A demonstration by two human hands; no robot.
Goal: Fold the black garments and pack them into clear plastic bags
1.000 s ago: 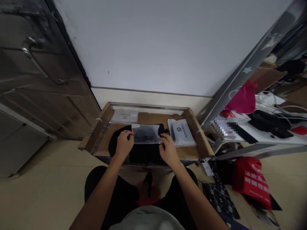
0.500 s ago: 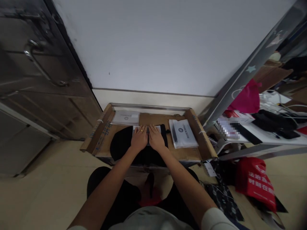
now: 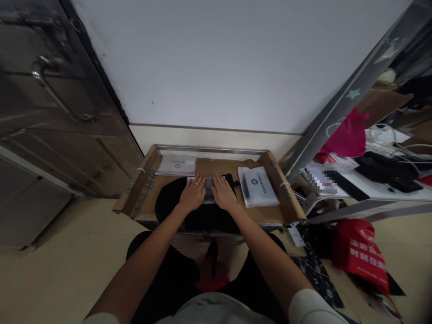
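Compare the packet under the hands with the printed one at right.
Contact: the covered packet has the left hand and right hand on it; the printed packet is untouched.
Support: the covered packet lies on a black item, the printed packet on the cardboard.
Look: the covered packet shows dark between the hands; the printed packet is pale with dark lettering.
Shared: both sit between the cardboard's raised sides.

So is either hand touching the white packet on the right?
No, left hand and right hand both rest on the middle packet.

Open cardboard (image 3: 218, 167) beyond the fingers (image 3: 220, 182), packets (image 3: 259, 185) either side, raised side flaps (image 3: 281, 185), wall (image 3: 216, 72) behind
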